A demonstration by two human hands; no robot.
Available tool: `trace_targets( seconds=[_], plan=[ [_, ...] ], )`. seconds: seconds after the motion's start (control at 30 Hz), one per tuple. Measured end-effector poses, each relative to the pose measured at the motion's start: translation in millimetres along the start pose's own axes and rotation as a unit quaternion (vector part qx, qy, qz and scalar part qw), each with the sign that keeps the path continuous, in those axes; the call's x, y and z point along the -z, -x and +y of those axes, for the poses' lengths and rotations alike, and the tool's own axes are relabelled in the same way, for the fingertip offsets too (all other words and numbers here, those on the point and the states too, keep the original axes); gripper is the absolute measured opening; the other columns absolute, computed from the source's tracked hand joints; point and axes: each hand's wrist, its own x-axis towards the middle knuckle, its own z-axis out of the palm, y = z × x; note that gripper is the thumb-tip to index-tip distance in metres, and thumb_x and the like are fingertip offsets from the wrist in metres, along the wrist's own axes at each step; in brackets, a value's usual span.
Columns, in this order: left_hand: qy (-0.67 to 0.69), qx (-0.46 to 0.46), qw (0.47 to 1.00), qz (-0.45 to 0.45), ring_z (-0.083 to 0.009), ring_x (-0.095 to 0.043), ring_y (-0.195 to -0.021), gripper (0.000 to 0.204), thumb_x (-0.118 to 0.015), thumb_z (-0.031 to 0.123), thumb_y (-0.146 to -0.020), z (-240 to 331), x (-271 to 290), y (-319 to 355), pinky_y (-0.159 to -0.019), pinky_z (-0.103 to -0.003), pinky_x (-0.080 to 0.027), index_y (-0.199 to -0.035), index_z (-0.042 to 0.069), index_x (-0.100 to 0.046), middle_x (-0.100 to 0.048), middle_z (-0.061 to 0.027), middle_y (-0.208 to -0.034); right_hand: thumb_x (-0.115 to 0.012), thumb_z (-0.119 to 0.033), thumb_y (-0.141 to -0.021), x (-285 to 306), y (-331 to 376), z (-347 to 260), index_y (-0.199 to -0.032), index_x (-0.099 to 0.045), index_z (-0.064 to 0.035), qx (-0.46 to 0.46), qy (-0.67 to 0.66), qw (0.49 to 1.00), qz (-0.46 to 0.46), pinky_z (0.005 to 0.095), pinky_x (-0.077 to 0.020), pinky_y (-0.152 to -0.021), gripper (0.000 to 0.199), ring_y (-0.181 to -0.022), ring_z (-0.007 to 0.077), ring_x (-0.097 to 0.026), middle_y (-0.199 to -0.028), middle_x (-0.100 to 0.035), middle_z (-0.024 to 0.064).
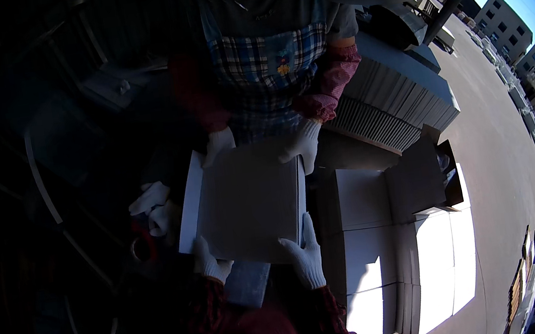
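Along the right side, outdoors: one stretch of pavement (pixel 489 136), sunlit, with pale buildings (pixel 503 21) beyond its far edge. By its left edge, a block of white boxes (pixel 439 266), part in sun, a dark open box (pixel 416 177) on top; behind, a stack of flat cardboard (pixel 393 91).

One co-worker (pixel 270 64), plaid apron, facing the wearer. One shallow grey carton (pixel 252 200), level between both people. A blue-grey panel (pixel 250 285) shows below its near edge; contact cannot be told.

Left hand (pixel 210 262), white-gloved, gripping the carton's near left corner. Right hand (pixel 304 254), likewise, gripping the near right corner. Co-worker's gloved hands (pixel 305 144) at the far corners. Loose white gloves (pixel 152 200), left of the carton. One red roundish item (pixel 148 245), dim, kind unclear.
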Motion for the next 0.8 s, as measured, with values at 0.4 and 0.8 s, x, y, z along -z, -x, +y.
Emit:
trace_targets(
  seconds=[0.4, 0.8],
  plan=[
    [-0.151, -0.1, 0.982, 0.055, -0.0206, -0.06, -0.113, 0.047, -0.074, 0.032, -0.093, 48.1, -3.7, 102.3, -0.086, -0.044, -0.055, -0.133, 0.018, -0.056, -0.061, -0.0032, -0.125, -0.061, -0.02, -0.097, 6.9, 61.1, 31.9, -0.16, -0.021, -0.0058, -0.275, -0.292, 0.914, -0.056, 0.0352, -0.0363, -0.113, 0.076, -0.131, 0.0226, -0.048, -0.148, -0.045, 0.0097],
    [-0.403, -0.377, 0.833, 0.046, -0.0154, -0.061, -0.108, 0.047, -0.072, 0.011, -0.093, 44.3, -88.1, 190.4, -0.093, -0.033, -0.052, -0.134, 0.004, -0.051, -0.06, -0.0039, -0.123, -0.047, -0.038, -0.107, -47.3, 55.3, 112.9, -0.152, -0.037, -0.0106, -0.278, -0.237, 0.923, -0.122, 0.0408, -0.0528, -0.098, 0.053, -0.123, 0.0233, -0.054, -0.142, -0.05, 0.01]
  ],
)
